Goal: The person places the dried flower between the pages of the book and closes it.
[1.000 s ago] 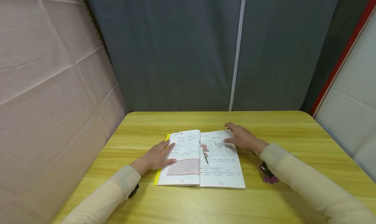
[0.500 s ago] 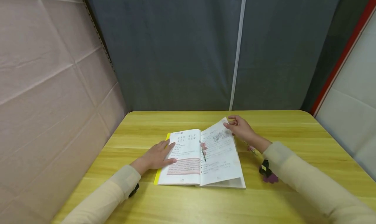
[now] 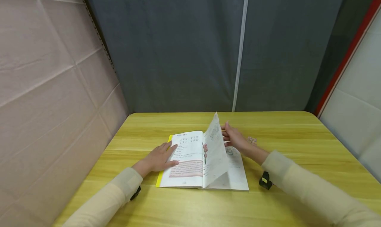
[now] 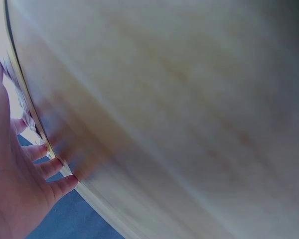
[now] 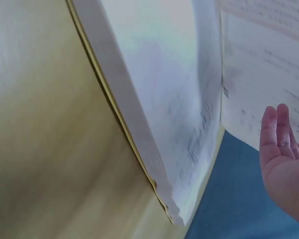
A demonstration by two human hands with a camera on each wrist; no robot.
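Note:
An open book (image 3: 187,184) with a yellow cover edge lies on the wooden table. My left hand (image 3: 156,159) rests with spread fingers on its left page. On the right side a single leaf (image 3: 215,157) stands raised and bent toward the spine. My right hand (image 3: 236,141) is at that leaf's right side, fingers fairly straight; in the right wrist view the hand (image 5: 284,159) shows extended fingers before a printed page. A pink flower (image 3: 205,151) shows by the spine; whether printed or real I cannot tell.
A small pinkish thing (image 3: 252,140), partly hidden, is beyond my right wrist. The wooden table (image 3: 178,207) ends at a dark grey curtain (image 3: 178,55). Pale cloth (image 3: 59,88) hangs on the left, and a white panel (image 3: 354,121) stands on the right.
The right hand lifted the right leaf by its top corner, then moved left; the leaf now stands steeply, with the page beneath exposed. The left hand has stayed in place.

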